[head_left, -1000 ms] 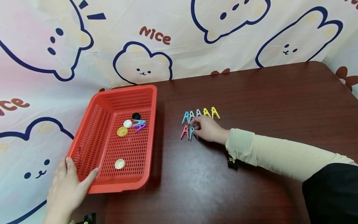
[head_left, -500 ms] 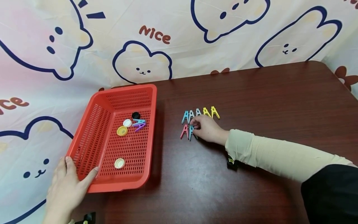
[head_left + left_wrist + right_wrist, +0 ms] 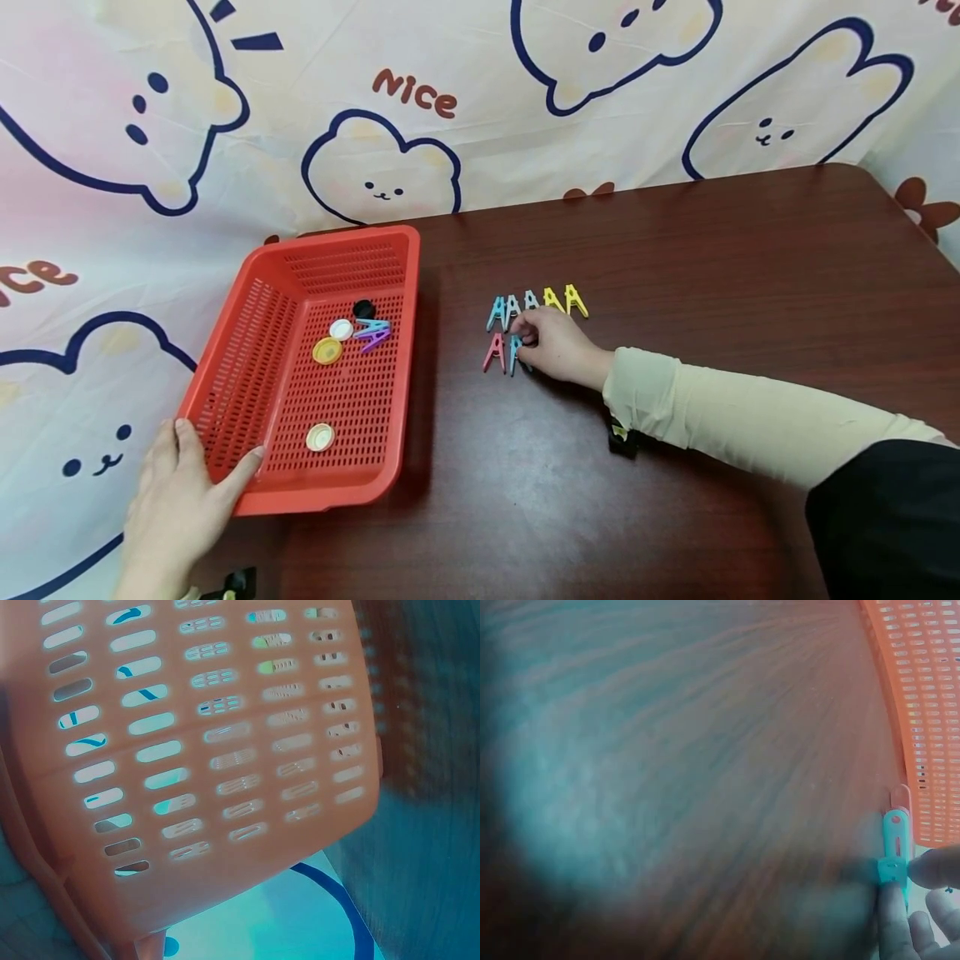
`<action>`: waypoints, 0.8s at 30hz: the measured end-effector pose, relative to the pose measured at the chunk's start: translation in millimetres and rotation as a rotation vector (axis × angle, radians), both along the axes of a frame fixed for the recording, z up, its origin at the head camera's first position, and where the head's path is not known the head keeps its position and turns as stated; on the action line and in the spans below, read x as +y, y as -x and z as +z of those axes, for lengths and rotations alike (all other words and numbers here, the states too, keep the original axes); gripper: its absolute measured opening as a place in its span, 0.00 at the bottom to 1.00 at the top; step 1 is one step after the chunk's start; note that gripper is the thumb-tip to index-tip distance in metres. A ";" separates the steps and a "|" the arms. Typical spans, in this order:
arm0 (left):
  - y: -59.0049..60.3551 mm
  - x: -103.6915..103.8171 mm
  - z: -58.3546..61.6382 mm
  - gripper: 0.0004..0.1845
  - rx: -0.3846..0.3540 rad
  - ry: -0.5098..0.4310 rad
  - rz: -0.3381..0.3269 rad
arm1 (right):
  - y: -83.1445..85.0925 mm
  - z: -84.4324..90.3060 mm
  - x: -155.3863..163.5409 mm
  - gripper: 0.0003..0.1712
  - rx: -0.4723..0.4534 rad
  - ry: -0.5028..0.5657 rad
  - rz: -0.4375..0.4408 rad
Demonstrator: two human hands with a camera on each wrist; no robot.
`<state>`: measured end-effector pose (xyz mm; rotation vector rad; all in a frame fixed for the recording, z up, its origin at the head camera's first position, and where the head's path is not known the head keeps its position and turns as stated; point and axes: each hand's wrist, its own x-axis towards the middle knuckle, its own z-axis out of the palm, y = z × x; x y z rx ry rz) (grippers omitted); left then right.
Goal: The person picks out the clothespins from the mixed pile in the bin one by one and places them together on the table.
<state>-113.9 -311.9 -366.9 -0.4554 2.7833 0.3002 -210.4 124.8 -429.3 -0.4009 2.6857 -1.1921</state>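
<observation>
My right hand (image 3: 525,340) rests on the dark wooden table (image 3: 675,267) and pinches a teal clothespin (image 3: 514,357), which lies flat next to a pink clothespin (image 3: 494,353). In the right wrist view my fingertips (image 3: 892,911) close on the teal clothespin (image 3: 895,840), with the pink one (image 3: 900,796) just beyond it. Behind them lies a row of several clothespins, blue (image 3: 497,312) through grey to yellow (image 3: 576,300). My left hand (image 3: 217,457) holds the near left corner of a red basket (image 3: 337,240), thumb over the rim. The basket wall (image 3: 225,750) fills the left wrist view.
Inside the basket lie a purple and a blue clothespin (image 3: 373,333), a yellow cap (image 3: 327,351), a white cap (image 3: 341,329), a black cap (image 3: 363,309) and a cream cap (image 3: 320,437). A cartoon-print cloth (image 3: 420,100) hangs behind and drapes to the left.
</observation>
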 end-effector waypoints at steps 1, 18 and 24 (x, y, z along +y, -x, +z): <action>-0.1 -0.3 -0.1 0.62 0.001 0.000 -0.002 | 0.4 -0.7 -0.7 0.10 -0.003 -0.004 -0.006; -0.5 -2.6 -2.3 0.62 0.020 -0.002 -0.007 | 4.3 -3.7 -4.9 0.08 -0.010 -0.010 -0.026; -0.2 -1.6 -2.6 0.62 0.028 -0.011 -0.005 | 5.9 -0.2 -1.7 0.07 0.021 0.011 -0.031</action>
